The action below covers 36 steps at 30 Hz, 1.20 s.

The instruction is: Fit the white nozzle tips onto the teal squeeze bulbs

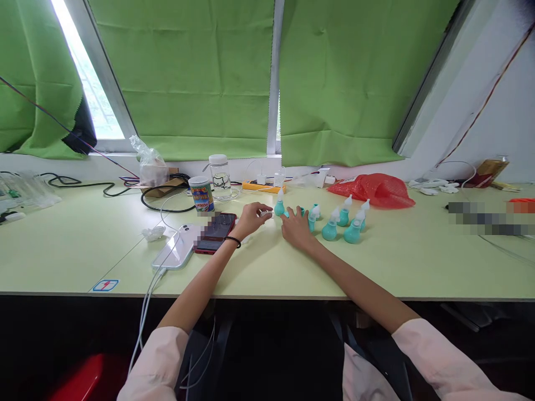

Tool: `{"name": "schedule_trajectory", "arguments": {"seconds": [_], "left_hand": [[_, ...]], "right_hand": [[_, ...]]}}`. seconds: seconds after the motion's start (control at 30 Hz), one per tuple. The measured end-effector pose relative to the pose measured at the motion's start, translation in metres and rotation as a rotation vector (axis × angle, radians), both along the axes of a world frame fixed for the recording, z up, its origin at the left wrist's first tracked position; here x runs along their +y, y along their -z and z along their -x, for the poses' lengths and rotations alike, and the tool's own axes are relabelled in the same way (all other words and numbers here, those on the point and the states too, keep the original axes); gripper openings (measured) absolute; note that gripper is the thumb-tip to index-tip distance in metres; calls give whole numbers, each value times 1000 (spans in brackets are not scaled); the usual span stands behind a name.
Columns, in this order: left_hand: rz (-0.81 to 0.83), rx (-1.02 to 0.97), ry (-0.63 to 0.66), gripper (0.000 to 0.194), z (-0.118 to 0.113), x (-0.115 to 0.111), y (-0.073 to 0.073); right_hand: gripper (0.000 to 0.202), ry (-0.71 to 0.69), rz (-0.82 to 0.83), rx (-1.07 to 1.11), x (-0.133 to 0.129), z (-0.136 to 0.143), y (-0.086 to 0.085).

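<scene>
My left hand (254, 220) has thumb and fingers pinched together at a small whitish, see-through piece (267, 213), too small to make out fully. Just beyond those fingertips stands a teal squeeze bulb with a clear pointed nozzle (279, 203). My right hand (297, 228) reaches in from the other side, its fingers bent down around a teal bulb (286, 213) that they mostly hide. Close by its knuckles, another teal bulb (312, 220) is partly covered. Several more bulbs with clear nozzles stand to the right, among them a front one (352, 233) and a tilted one (330, 230).
Left of my hands lie a dark phone (216, 231) and a white phone (178, 247) with a cable. A patterned canister (202, 195) and a clear bottle (220, 178) stand behind. A red plastic bag (371, 191) lies at the back right, and an orange strip (261, 187) in the middle.
</scene>
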<state>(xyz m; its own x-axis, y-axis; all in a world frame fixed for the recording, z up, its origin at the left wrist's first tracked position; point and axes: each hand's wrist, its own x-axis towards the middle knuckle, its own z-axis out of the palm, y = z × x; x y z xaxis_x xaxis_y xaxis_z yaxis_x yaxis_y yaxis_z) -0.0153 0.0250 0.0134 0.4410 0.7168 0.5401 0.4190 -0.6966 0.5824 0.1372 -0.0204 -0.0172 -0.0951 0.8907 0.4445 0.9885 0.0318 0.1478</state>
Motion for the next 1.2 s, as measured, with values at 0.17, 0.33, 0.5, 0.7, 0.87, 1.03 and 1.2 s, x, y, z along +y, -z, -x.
{"name": "schedule_trajectory", "arguments": {"seconds": [0.17,0.33,0.5,0.7,0.87,1.03,1.2], "left_hand": [[-19,19,-10,25,0,1,0],[-27,46,-15,25,0,0,0],[-26,55,-19,25,0,-1,-1],[-27,59,-5,24,0,-2,0],[8,37,-8,24,0,-2,-1],[154,-114,17,29,-2,-2,-2],[463,-414,186,30,1,-5,-10]], "right_hand": [[37,-7,-21,13,1,-2,-5],[38,1,-88,48,1,0,-8],[35,138,-42,59,1,0,-3],[46,175,44,66,3,-5,-1],[48,144,-79,114,3,-7,-6],[33,-131,-263,289,2,-6,-9],[39,-394,-242,477,3,0,-2]]}}
